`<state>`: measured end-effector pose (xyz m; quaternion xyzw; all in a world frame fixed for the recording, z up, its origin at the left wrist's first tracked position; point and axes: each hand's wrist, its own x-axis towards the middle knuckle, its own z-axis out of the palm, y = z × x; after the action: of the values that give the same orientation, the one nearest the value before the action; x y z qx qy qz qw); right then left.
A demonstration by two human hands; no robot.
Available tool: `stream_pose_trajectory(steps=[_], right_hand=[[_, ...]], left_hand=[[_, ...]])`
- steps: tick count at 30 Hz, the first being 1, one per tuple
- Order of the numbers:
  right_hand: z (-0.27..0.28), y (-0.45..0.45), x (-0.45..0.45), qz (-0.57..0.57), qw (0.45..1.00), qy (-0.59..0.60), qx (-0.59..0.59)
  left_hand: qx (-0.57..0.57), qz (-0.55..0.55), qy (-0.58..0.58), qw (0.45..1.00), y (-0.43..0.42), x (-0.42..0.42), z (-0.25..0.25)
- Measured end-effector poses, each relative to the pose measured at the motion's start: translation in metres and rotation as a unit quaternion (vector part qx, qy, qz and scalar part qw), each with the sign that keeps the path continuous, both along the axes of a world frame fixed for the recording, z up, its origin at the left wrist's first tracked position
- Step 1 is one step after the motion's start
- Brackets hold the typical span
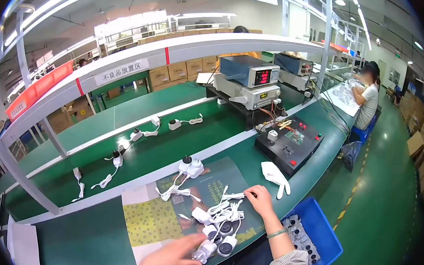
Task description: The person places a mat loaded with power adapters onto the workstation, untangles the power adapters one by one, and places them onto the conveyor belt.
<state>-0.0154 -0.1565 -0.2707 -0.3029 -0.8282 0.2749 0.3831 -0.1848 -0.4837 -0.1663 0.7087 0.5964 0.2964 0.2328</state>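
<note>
Left hand (pixel 176 255) spreads open at a white power adapter (pixel 204 251) near the workbench (pixel 76 241) front edge; right hand (pixel 260 200) curls at a white cable (pixel 233 196), grip unclear; gentle handling should limit tangling.

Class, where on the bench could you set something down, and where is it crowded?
Bare bench lies between the white sheet and the printed mat; a smaller patch separates the mat's far right edge from the white glove. Between left hand and right hand, adapters and cables crowd.

Bright, fisheye-bowed, perhaps soft far off
</note>
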Motion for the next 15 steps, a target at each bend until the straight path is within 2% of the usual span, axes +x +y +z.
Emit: stream_pose_trajectory(steps=[3, 6, 9, 10, 13, 14, 15], right_hand=[[-0.006, 0.004, 0.001, 0.010, 1.000, -0.003, 0.015], [-0.004, 0.002, 0.001, 0.002, 1.000, -0.008, 0.002], [-0.001, 0.000, 0.001, 0.000, 1.000, -0.002, 0.009], [0.000, 0.001, 0.002, 0.006, 1.000, 0.006, 0.015], [0.001, 0.000, 0.003, 0.008, 1.000, 0.010, 0.012], [0.000, 0.001, 0.001, 0.007, 1.000, 0.012, 0.014], [-0.001, 0.001, 0.001, 0.006, 1.000, 0.021, 0.007]], left_hand=[[-0.091, -0.020, 0.047, 0.995, 0.005, 0.025, -0.016], [-0.043, -0.024, 0.088, 0.995, 0.009, 0.019, -0.036], [-0.058, 0.001, 0.029, 0.998, 0.004, 0.016, -0.037], [-0.087, 0.022, -0.029, 0.996, 0.003, 0.016, -0.022], [0.041, 0.093, -0.016, 0.995, 0.002, -0.008, -0.033], [0.055, 0.141, -0.094, 0.984, 0.004, -0.012, -0.030], [0.088, 0.189, -0.114, 0.971, 0.009, -0.017, -0.035]])
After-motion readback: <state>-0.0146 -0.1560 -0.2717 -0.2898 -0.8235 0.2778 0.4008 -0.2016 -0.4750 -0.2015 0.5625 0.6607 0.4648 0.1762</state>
